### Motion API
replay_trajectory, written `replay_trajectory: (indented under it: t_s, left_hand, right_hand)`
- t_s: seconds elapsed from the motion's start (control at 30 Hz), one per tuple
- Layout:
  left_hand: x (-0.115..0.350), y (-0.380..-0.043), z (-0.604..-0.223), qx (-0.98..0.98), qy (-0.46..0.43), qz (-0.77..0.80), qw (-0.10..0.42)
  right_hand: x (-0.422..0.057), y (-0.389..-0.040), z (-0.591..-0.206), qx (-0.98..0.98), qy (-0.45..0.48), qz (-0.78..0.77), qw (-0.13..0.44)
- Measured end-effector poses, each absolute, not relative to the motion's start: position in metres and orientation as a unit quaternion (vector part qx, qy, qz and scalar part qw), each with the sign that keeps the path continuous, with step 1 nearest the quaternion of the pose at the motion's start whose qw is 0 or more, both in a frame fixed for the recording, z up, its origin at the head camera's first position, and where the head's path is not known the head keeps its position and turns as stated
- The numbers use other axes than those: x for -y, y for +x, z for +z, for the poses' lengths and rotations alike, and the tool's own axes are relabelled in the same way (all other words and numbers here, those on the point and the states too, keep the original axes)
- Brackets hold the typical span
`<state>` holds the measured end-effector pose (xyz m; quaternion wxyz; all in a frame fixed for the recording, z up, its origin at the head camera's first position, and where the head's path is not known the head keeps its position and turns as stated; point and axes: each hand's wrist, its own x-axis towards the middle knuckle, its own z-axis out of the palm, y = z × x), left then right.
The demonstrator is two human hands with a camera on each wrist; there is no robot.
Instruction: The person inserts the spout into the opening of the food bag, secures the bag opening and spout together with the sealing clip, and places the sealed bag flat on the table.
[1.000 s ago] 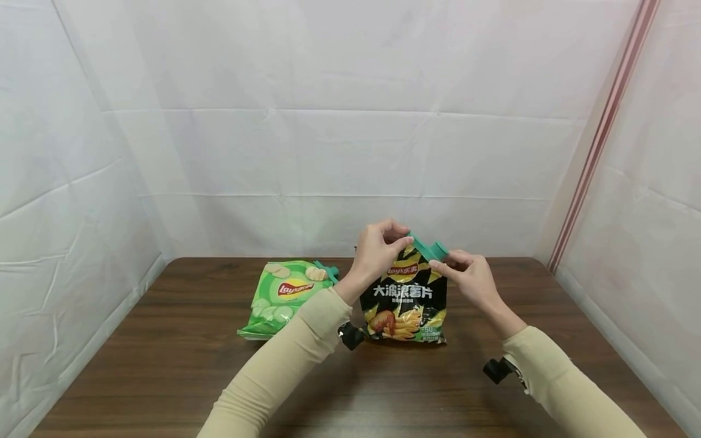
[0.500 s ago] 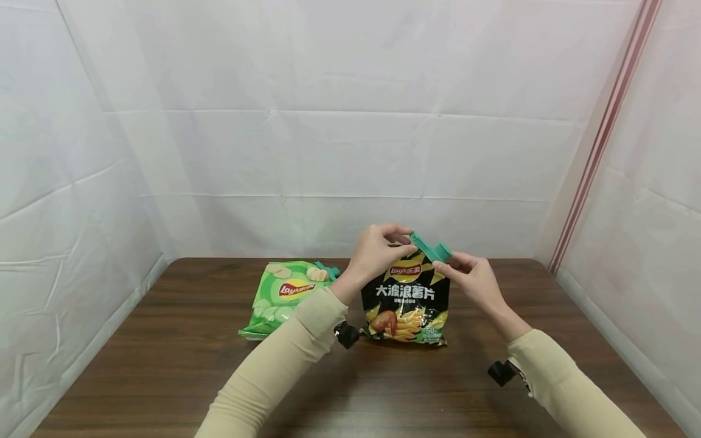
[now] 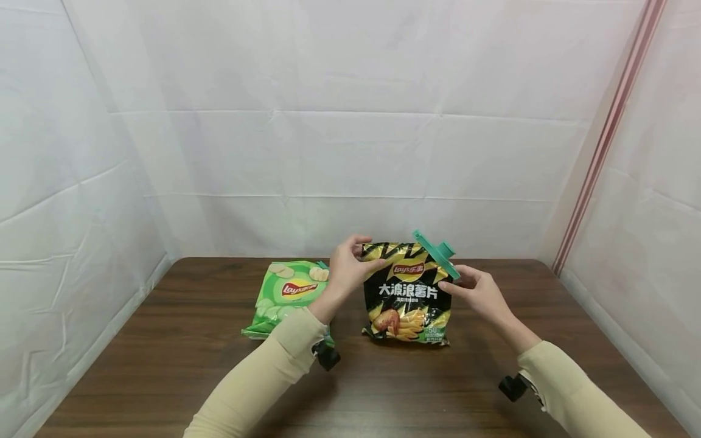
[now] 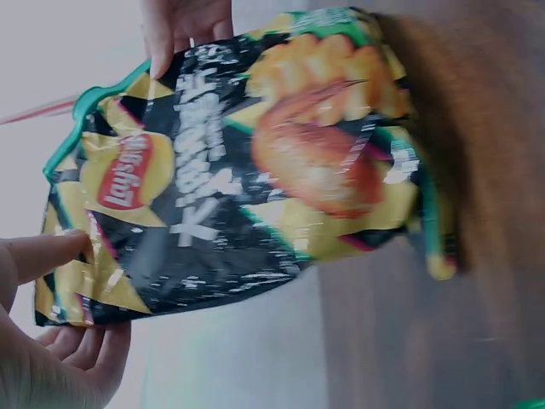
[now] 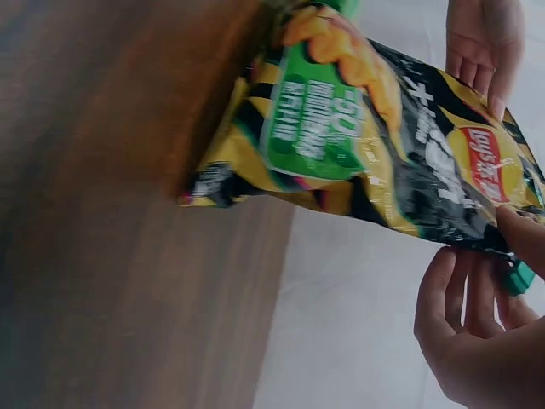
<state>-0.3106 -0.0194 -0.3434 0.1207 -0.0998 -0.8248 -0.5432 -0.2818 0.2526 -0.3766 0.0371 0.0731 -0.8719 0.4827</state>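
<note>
A black and yellow chip bag (image 3: 408, 298) stands upright on the table, its bottom edge touching the wood. Across its top right corner sits a green bag clip (image 3: 437, 252), slanting down to the right. My left hand (image 3: 350, 264) pinches the bag's upper left corner, thumb on the front and fingers behind, as the left wrist view shows. On the other side my right hand (image 3: 476, 292) holds the bag's right edge just below the clip's lower end, thumb in front. In the right wrist view the clip's end (image 5: 516, 277) shows beside the right fingers.
Left of the black bag lies a green chip bag (image 3: 285, 298) on the brown wooden table (image 3: 394, 389), partly covered by the left forearm. A bit of green clip (image 3: 322, 265) shows at its top right corner. White curtains (image 3: 350, 152) enclose the back and sides.
My left hand has left the clip's upper end and moved left to the bag's corner. My right hand has slid slightly down and right. More of the bag's top edge now shows.
</note>
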Motion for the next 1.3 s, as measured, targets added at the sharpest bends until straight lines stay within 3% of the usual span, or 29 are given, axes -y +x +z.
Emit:
replay_trajectory:
  t_s: [0.4,0.73,1.03,1.3]
  left_hand:
    - [0.024,-0.311,-0.375,0.854,-0.07,-0.511,0.07]
    - [0.021,-0.305,-0.388,0.873,-0.071,-0.48,0.044]
    - [0.018,-0.308,-0.395,0.866,-0.05,-0.492,0.07]
    - [0.016,-0.307,-0.401,0.86,-0.038,-0.503,0.078]
  right_hand:
    - [-0.258,-0.277,-0.396,0.837,0.046,0.544,-0.024]
    - [-0.254,-0.276,-0.401,0.827,0.011,0.561,-0.026]
    - [-0.25,-0.289,-0.411,0.817,-0.029,0.575,0.005]
    - [-0.249,-0.295,-0.418,0.801,-0.034,0.598,-0.003]
